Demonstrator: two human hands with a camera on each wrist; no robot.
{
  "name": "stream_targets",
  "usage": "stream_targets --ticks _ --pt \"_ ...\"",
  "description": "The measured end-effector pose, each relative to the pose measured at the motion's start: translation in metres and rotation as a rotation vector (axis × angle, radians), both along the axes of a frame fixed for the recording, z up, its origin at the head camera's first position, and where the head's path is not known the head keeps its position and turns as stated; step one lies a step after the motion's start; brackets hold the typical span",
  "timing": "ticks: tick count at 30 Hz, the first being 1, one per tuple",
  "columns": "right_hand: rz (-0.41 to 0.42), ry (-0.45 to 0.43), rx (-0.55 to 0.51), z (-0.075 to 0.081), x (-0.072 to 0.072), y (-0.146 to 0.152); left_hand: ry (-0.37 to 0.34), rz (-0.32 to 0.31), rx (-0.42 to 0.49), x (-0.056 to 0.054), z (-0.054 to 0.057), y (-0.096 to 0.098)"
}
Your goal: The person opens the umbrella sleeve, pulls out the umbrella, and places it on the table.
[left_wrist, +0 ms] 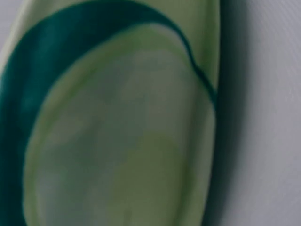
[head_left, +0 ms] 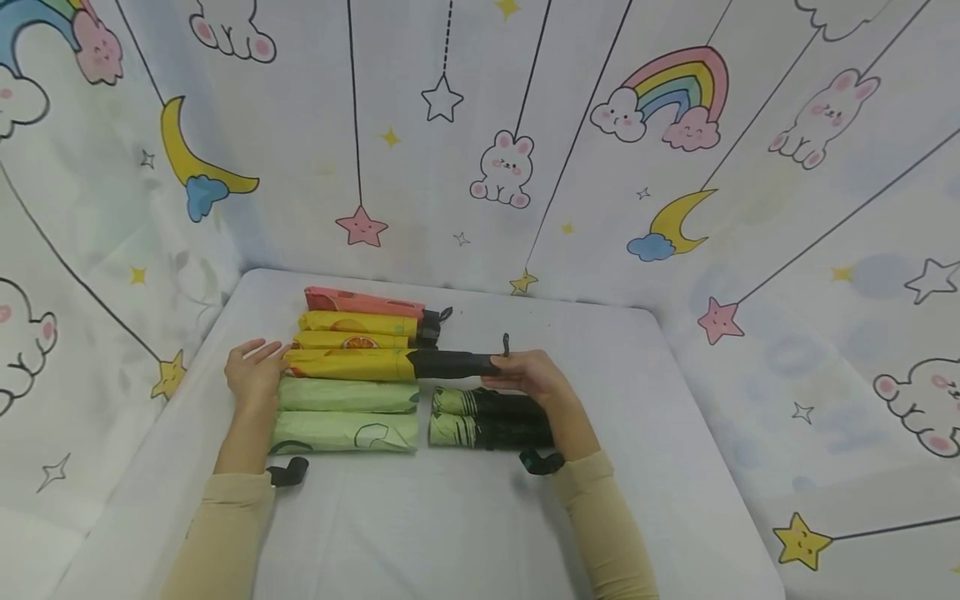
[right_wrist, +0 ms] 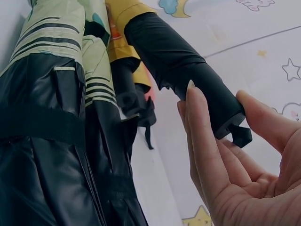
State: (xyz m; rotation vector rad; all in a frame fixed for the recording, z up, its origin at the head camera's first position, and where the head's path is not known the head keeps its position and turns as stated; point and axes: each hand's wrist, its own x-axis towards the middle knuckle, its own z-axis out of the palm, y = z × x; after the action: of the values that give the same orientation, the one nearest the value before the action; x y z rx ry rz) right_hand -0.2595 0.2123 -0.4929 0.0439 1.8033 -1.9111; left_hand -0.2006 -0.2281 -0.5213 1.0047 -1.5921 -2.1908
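Note:
A folded yellow umbrella (head_left: 352, 364) with a black handle end lies crosswise between both hands. My right hand (head_left: 528, 372) pinches the tip of its black end (right_wrist: 188, 70) between thumb and fingers, where a small black loop sticks out. At the other end, my left hand (head_left: 255, 371) touches the yellow end with its fingers fairly straight; its thumb is hidden. Two more yellow umbrellas (head_left: 356, 323) and a coral-pink one (head_left: 363, 301) lie just behind. In front are two light green rolled pieces (head_left: 348, 396), one filling the left wrist view.
Two black bundles (head_left: 510, 421) with green striped ends lie beneath the right forearm, to the right of the green pieces. Everything is on a white-covered table (head_left: 420, 525). Curtain-like walls (head_left: 420, 167) printed with rabbits, stars and moons rise behind and at both sides.

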Motion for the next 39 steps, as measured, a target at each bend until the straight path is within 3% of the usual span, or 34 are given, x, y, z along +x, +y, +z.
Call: stream_targets --ticks 39 --pt "-0.007 0.003 0.004 0.000 0.003 0.021 0.003 -0.024 -0.014 0.000 -0.003 -0.002"
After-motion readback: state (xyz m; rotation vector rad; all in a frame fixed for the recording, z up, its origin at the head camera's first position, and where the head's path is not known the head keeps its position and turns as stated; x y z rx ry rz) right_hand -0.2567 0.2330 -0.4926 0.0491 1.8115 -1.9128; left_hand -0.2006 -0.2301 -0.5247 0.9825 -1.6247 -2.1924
